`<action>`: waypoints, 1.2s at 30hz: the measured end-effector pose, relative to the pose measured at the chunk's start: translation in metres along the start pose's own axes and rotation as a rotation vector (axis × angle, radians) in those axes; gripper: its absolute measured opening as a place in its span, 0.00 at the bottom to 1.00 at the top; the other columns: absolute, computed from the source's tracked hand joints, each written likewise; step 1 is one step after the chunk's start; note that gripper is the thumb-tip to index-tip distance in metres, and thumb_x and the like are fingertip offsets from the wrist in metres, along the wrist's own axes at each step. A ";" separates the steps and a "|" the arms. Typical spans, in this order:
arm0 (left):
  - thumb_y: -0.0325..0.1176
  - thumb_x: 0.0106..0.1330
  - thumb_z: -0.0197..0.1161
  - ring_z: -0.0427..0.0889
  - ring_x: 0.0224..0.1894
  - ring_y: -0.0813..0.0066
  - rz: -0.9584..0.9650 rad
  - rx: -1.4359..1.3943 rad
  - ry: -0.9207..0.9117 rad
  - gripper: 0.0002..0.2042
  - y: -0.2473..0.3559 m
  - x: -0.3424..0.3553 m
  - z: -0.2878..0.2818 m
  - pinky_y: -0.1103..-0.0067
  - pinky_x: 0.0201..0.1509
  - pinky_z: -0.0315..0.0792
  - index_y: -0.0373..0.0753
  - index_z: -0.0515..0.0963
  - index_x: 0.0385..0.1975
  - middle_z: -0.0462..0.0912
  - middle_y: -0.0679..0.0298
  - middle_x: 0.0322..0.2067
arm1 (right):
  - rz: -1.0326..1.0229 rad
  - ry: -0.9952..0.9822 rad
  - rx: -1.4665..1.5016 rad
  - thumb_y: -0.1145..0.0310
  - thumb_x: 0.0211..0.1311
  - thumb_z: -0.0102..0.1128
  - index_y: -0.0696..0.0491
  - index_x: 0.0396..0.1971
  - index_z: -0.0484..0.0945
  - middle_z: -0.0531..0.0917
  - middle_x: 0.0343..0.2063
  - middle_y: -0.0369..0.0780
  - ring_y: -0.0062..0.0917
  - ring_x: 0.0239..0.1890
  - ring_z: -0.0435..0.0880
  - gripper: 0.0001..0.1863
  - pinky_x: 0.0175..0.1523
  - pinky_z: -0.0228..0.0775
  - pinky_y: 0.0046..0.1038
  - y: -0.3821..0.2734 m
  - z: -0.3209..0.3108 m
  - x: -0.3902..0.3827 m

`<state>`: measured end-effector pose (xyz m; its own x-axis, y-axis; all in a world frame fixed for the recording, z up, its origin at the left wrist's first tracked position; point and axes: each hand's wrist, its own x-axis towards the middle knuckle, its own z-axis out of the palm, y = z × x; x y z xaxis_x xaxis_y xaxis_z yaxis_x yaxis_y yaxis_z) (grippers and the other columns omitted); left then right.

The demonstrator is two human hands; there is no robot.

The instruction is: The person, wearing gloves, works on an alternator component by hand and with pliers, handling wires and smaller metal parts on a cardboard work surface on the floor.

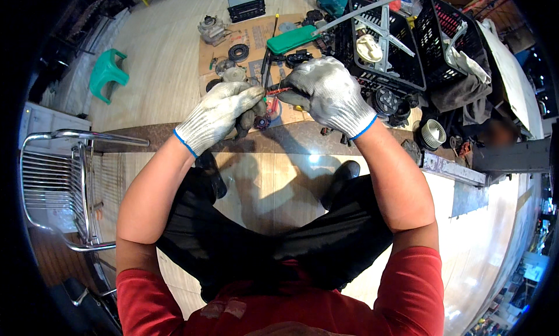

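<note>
My gloved left hand (230, 106) bends its fingers, and their tips are just at the left end of a thin red strip (278, 91); whether they pinch it, I cannot tell. The strip lies between my hands, its long axis nearly sideways. My gloved right hand (327, 88) grasps its right end.

A slender red piece (278, 91) is held nearly level.

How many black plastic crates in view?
2. The nearer black crate sits just beyond and right of the right hand; the other black crate stands to its right. More could be hidden in the clutter.
</note>
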<state>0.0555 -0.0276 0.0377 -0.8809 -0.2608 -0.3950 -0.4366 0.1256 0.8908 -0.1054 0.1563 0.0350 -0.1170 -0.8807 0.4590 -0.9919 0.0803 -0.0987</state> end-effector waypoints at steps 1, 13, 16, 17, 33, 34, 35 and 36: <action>0.43 0.76 0.55 0.74 0.26 0.83 -0.009 -0.056 -0.022 0.15 -0.003 0.000 -0.001 0.81 0.32 0.69 0.36 0.80 0.38 0.79 0.68 0.27 | -0.002 -0.002 0.001 0.49 0.58 0.65 0.51 0.30 0.84 0.84 0.27 0.42 0.39 0.35 0.84 0.18 0.41 0.75 0.39 0.000 0.001 0.000; 0.40 0.60 0.68 0.82 0.33 0.57 0.948 1.138 0.480 0.12 0.007 -0.006 -0.006 0.63 0.42 0.74 0.40 0.82 0.39 0.83 0.59 0.30 | 0.399 -0.275 0.623 0.50 0.61 0.65 0.59 0.33 0.84 0.84 0.27 0.51 0.44 0.31 0.84 0.23 0.39 0.74 0.39 -0.017 -0.032 0.011; 0.40 0.60 0.69 0.82 0.31 0.57 1.078 1.072 0.470 0.11 0.007 -0.005 -0.011 0.63 0.41 0.74 0.40 0.82 0.35 0.83 0.60 0.27 | 0.474 -0.326 0.599 0.50 0.60 0.67 0.58 0.34 0.85 0.85 0.29 0.51 0.44 0.33 0.85 0.22 0.41 0.76 0.39 -0.016 -0.028 0.012; 0.40 0.59 0.69 0.82 0.30 0.56 1.063 1.056 0.440 0.10 0.011 -0.008 -0.008 0.63 0.40 0.74 0.41 0.82 0.32 0.82 0.59 0.26 | 0.425 -0.256 0.535 0.51 0.59 0.67 0.58 0.33 0.85 0.84 0.29 0.51 0.44 0.33 0.85 0.21 0.40 0.76 0.39 -0.016 -0.023 0.007; 0.44 0.73 0.59 0.83 0.30 0.54 0.561 0.390 0.112 0.19 0.005 -0.013 0.002 0.66 0.35 0.76 0.29 0.82 0.40 0.83 0.50 0.26 | 0.001 0.060 -0.014 0.51 0.60 0.65 0.51 0.20 0.81 0.80 0.20 0.43 0.41 0.27 0.82 0.19 0.34 0.71 0.39 -0.009 -0.010 0.000; 0.44 0.73 0.59 0.83 0.30 0.54 0.541 0.398 0.112 0.19 0.006 -0.012 0.001 0.66 0.36 0.75 0.29 0.82 0.40 0.83 0.50 0.26 | 0.014 0.049 0.008 0.51 0.61 0.65 0.52 0.21 0.82 0.81 0.21 0.44 0.42 0.27 0.82 0.19 0.35 0.72 0.39 -0.008 -0.010 0.000; 0.44 0.73 0.59 0.83 0.30 0.55 0.516 0.407 0.111 0.19 0.005 -0.012 -0.001 0.66 0.36 0.75 0.30 0.82 0.40 0.83 0.51 0.26 | 0.029 0.036 0.035 0.51 0.61 0.65 0.53 0.22 0.82 0.81 0.22 0.44 0.42 0.28 0.82 0.19 0.36 0.72 0.40 -0.009 -0.009 0.000; 0.44 0.72 0.59 0.83 0.30 0.56 0.491 0.415 0.109 0.19 0.006 -0.012 -0.002 0.66 0.36 0.75 0.30 0.82 0.40 0.83 0.51 0.25 | 0.085 0.021 0.172 0.52 0.61 0.65 0.53 0.24 0.82 0.82 0.23 0.45 0.44 0.29 0.82 0.19 0.37 0.73 0.40 -0.009 -0.009 0.000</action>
<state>0.0642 -0.0258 0.0479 -0.9818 -0.1721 0.0806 -0.0416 0.6083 0.7926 -0.0965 0.1601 0.0439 -0.2026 -0.8643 0.4604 -0.9554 0.0712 -0.2867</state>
